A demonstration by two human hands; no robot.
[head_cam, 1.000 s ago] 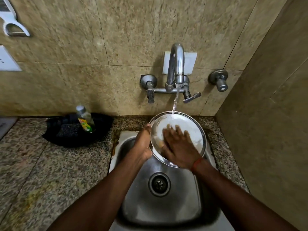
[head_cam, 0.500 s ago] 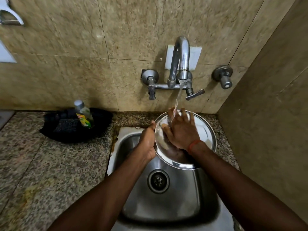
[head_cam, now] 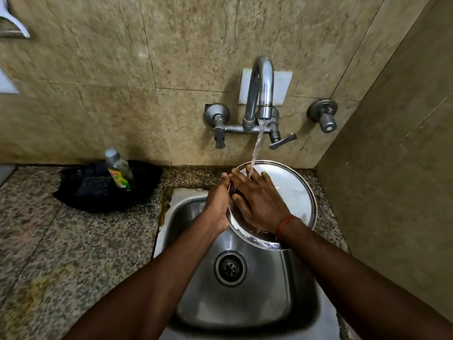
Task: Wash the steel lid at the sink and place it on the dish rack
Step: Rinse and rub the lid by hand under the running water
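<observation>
While water strikes it, the steel lid (head_cam: 291, 190) gleams wet and tilted.

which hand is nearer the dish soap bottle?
Left. The left hand grips the steel lid's left rim, on the side facing the soap bottle. The right hand lies flat on the lid's face, farther right.

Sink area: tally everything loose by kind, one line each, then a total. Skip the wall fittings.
Steel lid: 1, held over the sink by the left hand, right hand rubbing it
Soap bottle: 1
Black cloth: 1
Total: 3
</observation>
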